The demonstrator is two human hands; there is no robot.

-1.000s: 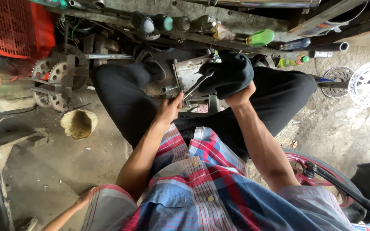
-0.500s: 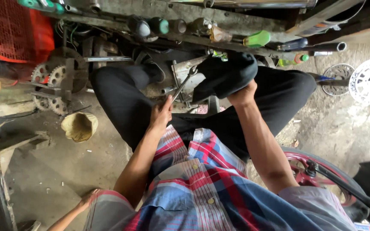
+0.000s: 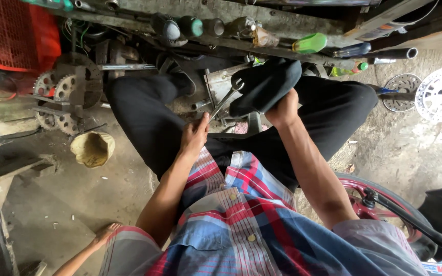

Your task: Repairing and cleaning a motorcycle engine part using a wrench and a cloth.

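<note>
Wrench swung lower since before, left hand gripping it, right hand clutching dark cloth

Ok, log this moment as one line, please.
left hand: gripping wrench handle | right hand: pressing on black foot | wrench head: at grey metal part | setting: seated on workshop floor

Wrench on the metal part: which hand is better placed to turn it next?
Left. The left hand grips the wrench handle, its head at the metal part. The right hand holds the black-socked foot.
</note>
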